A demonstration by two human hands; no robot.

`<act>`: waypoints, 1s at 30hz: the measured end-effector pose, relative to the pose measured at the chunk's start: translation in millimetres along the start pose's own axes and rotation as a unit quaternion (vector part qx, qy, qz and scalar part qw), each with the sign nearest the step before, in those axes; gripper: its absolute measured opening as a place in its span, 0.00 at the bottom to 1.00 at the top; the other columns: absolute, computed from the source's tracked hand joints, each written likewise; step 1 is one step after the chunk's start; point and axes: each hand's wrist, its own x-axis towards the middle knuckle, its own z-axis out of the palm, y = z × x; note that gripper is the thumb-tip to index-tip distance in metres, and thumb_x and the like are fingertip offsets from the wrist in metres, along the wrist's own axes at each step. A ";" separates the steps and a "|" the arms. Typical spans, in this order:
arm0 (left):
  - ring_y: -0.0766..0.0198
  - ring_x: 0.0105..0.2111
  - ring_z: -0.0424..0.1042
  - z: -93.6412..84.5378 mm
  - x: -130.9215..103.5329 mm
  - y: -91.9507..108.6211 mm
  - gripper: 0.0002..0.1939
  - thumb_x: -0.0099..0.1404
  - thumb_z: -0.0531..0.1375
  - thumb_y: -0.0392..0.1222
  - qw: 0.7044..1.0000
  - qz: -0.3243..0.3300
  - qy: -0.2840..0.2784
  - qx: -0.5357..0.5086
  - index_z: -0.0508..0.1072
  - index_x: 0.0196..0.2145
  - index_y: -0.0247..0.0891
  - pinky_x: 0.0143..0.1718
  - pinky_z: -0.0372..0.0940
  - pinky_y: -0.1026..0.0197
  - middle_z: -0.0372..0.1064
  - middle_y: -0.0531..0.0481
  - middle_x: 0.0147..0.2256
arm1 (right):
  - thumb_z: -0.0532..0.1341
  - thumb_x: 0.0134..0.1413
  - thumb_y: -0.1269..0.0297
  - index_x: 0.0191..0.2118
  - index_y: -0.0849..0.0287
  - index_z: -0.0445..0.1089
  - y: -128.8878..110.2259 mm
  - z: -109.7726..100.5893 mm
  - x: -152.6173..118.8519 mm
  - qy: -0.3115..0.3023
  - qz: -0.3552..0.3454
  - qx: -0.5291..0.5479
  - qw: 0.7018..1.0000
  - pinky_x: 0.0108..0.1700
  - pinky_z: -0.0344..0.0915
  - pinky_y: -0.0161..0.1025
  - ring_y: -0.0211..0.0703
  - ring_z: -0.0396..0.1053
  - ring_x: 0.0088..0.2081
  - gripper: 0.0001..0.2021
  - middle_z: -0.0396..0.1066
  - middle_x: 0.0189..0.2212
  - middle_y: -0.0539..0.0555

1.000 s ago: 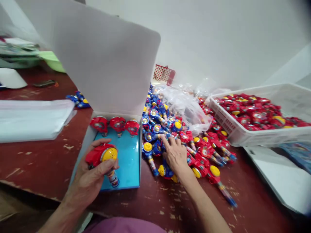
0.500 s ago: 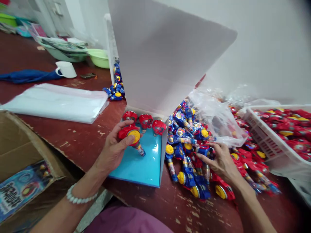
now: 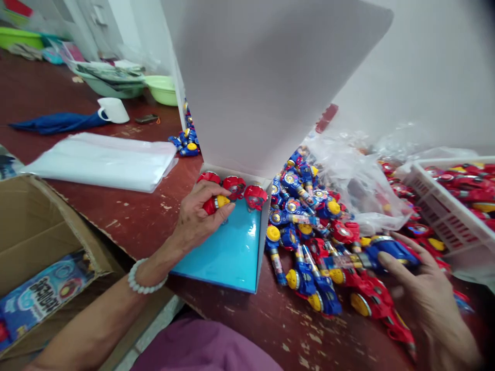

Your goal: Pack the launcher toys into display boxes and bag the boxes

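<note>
My left hand (image 3: 201, 214) is closed on a red toy with a yellow cap (image 3: 216, 203), over the left side of an open box with a blue inside (image 3: 232, 252). Three red toys (image 3: 255, 197) line the box's back edge, the leftmost partly behind my fingers. On the right, my right hand (image 3: 425, 283) grips a blue toy (image 3: 390, 251) with a clear, patterned handle pointing left. It is held above a heap of blue and red toys (image 3: 305, 221) beside the box.
The raised white lid (image 3: 270, 82) hides what lies behind it. A white basket of red toys (image 3: 433, 206) stands right, plastic bags (image 3: 359, 190) near it. Plastic sheets (image 3: 104, 162), a white mug (image 3: 113, 110) and a cardboard carton (image 3: 34, 221) are left.
My left hand has turned and moved slightly right with its toy, now upright over the box. My right hand has moved right and lifted a blue toy from the heap. The view has shifted slightly.
</note>
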 end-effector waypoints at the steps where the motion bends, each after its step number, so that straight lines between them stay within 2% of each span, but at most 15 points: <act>1: 0.61 0.41 0.69 1.0 1.2 0.8 0.06 0.60 0.63 0.37 1.000 -0.003 -0.003 0.000 0.72 0.37 0.39 0.46 0.65 0.57 0.70 0.50 0.37 | 0.72 0.38 0.54 0.46 0.43 0.71 -5.6 1.9 -4.3 -0.005 0.024 0.047 0.999 0.27 0.74 0.46 0.48 0.73 0.31 0.24 0.70 0.44 0.54; 3: 0.62 0.40 0.69 4.3 2.4 2.5 0.06 0.60 0.63 0.37 1.000 -0.007 -0.007 0.005 0.72 0.36 0.39 0.45 0.65 0.57 0.70 0.50 0.36 | 0.72 0.37 0.55 0.44 0.43 0.71 -18.5 11.6 -15.2 -0.018 0.058 0.112 0.992 0.29 0.75 0.46 0.48 0.73 0.31 0.23 0.70 0.44 0.53; 6: 0.62 0.38 0.69 12.1 4.4 4.8 0.05 0.59 0.63 0.37 1.000 -0.009 -0.023 0.017 0.72 0.36 0.38 0.43 0.64 0.58 0.70 0.50 0.35 | 0.71 0.41 0.55 0.49 0.46 0.68 -36.8 43.1 -34.2 -0.047 -0.010 0.108 0.993 0.36 0.75 0.47 0.46 0.73 0.34 0.26 0.71 0.43 0.53; 9: 0.61 0.39 0.69 19.4 10.5 1.3 0.05 0.59 0.63 0.38 0.999 -0.024 -0.035 0.020 0.73 0.35 0.37 0.43 0.64 0.57 0.70 0.49 0.35 | 0.69 0.48 0.59 0.54 0.49 0.65 -45.7 91.5 -48.8 -0.082 -0.170 0.026 0.982 0.48 0.70 0.47 0.47 0.71 0.45 0.27 0.69 0.48 0.53; 12: 0.61 0.37 0.70 21.8 19.6 -9.2 0.06 0.57 0.63 0.41 0.994 -0.105 0.015 0.019 0.74 0.33 0.38 0.41 0.64 0.57 0.70 0.49 0.34 | 0.66 0.54 0.65 0.57 0.51 0.61 -40.7 140.3 -52.3 -0.145 -0.366 -0.039 0.918 0.59 0.62 0.50 0.49 0.63 0.56 0.25 0.65 0.54 0.56; 14: 0.60 0.37 0.69 20.4 24.0 -14.5 0.08 0.57 0.63 0.44 0.990 -0.134 0.017 0.025 0.74 0.33 0.38 0.41 0.64 0.57 0.70 0.49 0.34 | 0.63 0.57 0.66 0.58 0.52 0.60 -33.8 161.4 -48.8 -0.199 -0.423 -0.056 0.882 0.60 0.60 0.51 0.50 0.61 0.59 0.24 0.63 0.56 0.58; 16: 0.60 0.38 0.69 17.1 25.8 -14.2 0.10 0.59 0.62 0.47 0.992 -0.117 -0.032 0.031 0.74 0.35 0.38 0.42 0.63 0.57 0.70 0.49 0.35 | 0.62 0.59 0.65 0.59 0.52 0.59 -29.6 169.7 -42.1 -0.256 -0.412 -0.065 0.872 0.60 0.60 0.50 0.50 0.60 0.59 0.23 0.63 0.56 0.58; 18: 0.60 0.38 0.68 12.3 25.2 -8.7 0.13 0.62 0.60 0.50 0.991 -0.092 -0.086 0.036 0.74 0.37 0.39 0.44 0.62 0.57 0.70 0.49 0.36 | 0.63 0.58 0.62 0.58 0.52 0.60 -30.7 169.3 -33.7 -0.299 -0.386 -0.073 0.870 0.59 0.61 0.48 0.50 0.62 0.58 0.23 0.64 0.55 0.57; 21: 0.59 0.40 0.68 1.2 22.8 1.5 0.13 0.65 0.56 0.49 0.986 -0.084 -0.143 0.034 0.72 0.41 0.39 0.46 0.61 0.55 0.68 0.48 0.39 | 0.63 0.57 0.61 0.58 0.52 0.61 -36.8 167.8 -23.2 -0.330 -0.374 -0.087 0.862 0.57 0.63 0.47 0.50 0.64 0.56 0.23 0.66 0.54 0.57; 23: 0.57 0.44 0.67 -8.9 21.6 4.5 0.13 0.64 0.55 0.44 0.979 -0.075 -0.186 0.020 0.70 0.44 0.39 0.49 0.61 0.53 0.67 0.47 0.42 | 0.63 0.58 0.61 0.58 0.52 0.62 -37.1 171.8 -21.0 -0.315 -0.386 -0.088 0.862 0.57 0.63 0.48 0.50 0.64 0.55 0.23 0.66 0.54 0.57; 26: 0.55 0.48 0.67 -25.2 21.1 1.3 0.17 0.63 0.56 0.43 0.966 -0.060 -0.249 -0.017 0.67 0.50 0.41 0.49 0.62 0.54 0.66 0.46 0.47 | 0.64 0.57 0.63 0.58 0.53 0.61 -29.1 179.3 -25.2 -0.243 -0.399 -0.067 0.881 0.59 0.60 0.49 0.50 0.62 0.57 0.23 0.65 0.54 0.58; 28: 0.57 0.44 0.70 -33.3 20.9 -3.4 0.20 0.64 0.57 0.47 0.962 -0.072 -0.260 -0.031 0.66 0.53 0.41 0.44 0.64 0.57 0.68 0.46 0.47 | 0.64 0.57 0.65 0.58 0.52 0.60 -22.9 179.9 -29.4 -0.222 -0.396 -0.063 0.889 0.60 0.59 0.48 0.49 0.62 0.57 0.24 0.64 0.55 0.57; 30: 0.58 0.41 0.71 -36.2 20.3 -7.7 0.23 0.63 0.59 0.50 0.966 -0.080 -0.244 -0.025 0.66 0.54 0.42 0.40 0.65 0.60 0.71 0.47 0.46 | 0.64 0.56 0.64 0.59 0.51 0.60 -20.3 176.5 -31.4 -0.243 -0.393 -0.075 0.884 0.60 0.60 0.47 0.48 0.62 0.57 0.25 0.65 0.55 0.56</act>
